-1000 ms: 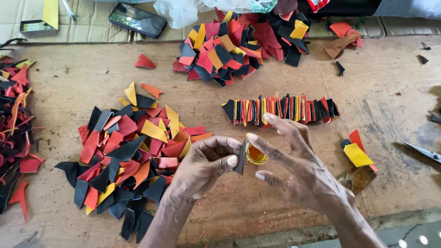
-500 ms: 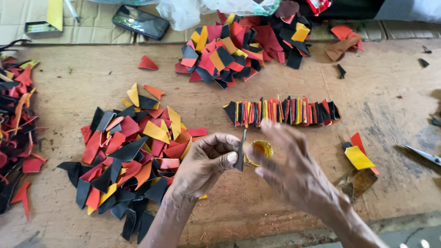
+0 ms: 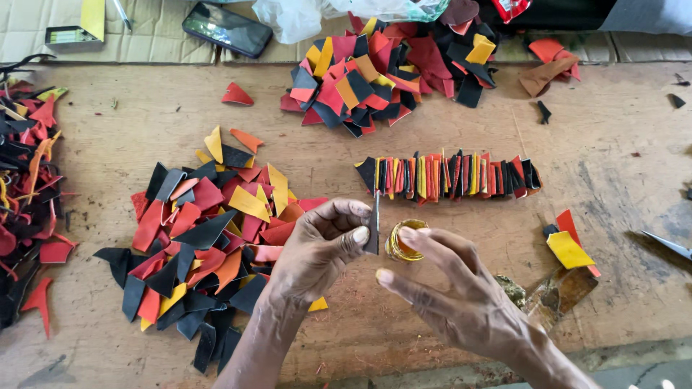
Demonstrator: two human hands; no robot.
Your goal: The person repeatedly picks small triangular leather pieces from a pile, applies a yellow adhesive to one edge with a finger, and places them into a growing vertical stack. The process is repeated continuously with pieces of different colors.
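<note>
Your left hand is pinched shut on a thin dark piece, thumb and forefinger pressed against its flat faces, so the piece stands on edge with its long axis running up and away from you. Your right hand is spread, fingers loosely fanned and holding nothing that shows; its forefinger reaches over the rim of the small round amber pot, though whether the tip touches what is inside cannot be told. The pot sits just to the right of the held piece, almost touching its lower end, between the two hands, with the right hand nearer to it. Beyond the pot, farther from you, lies the packed row of upright pieces, its length running left to right on the wooden table. A loose heap of red, black and yellow offcuts lies left of your left hand.
</note>
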